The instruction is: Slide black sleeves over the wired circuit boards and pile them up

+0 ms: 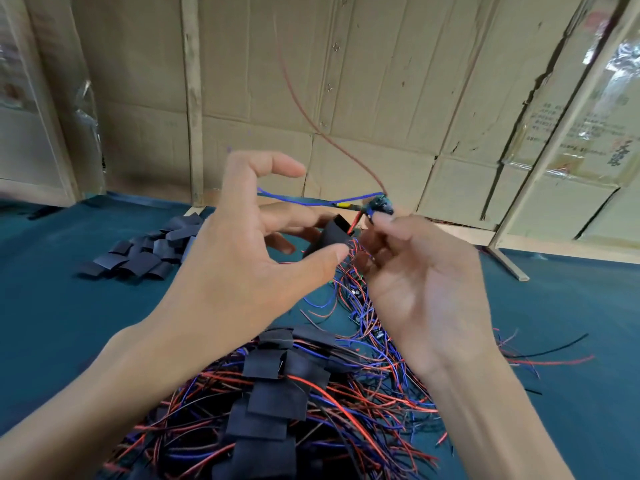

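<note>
Up above the teal table (pixel 62 323), a black sleeve (pixel 330 235) is pinched in the left hand (pixel 242 258), while the right hand (pixel 415 271) grips a small wired circuit board (pixel 381 206) just right of it. Sleeved boards (pixel 273 393) pile near; loose sleeves (pixel 145 251) lie far left.

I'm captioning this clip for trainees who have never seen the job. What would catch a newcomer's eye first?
The two hands raised mid-frame: the left hand holds a black sleeve, the right hand pinches a small wired circuit board. Below them lies a tangle of red and blue wires with sleeved boards; a heap of empty sleeves sits far left.
</note>
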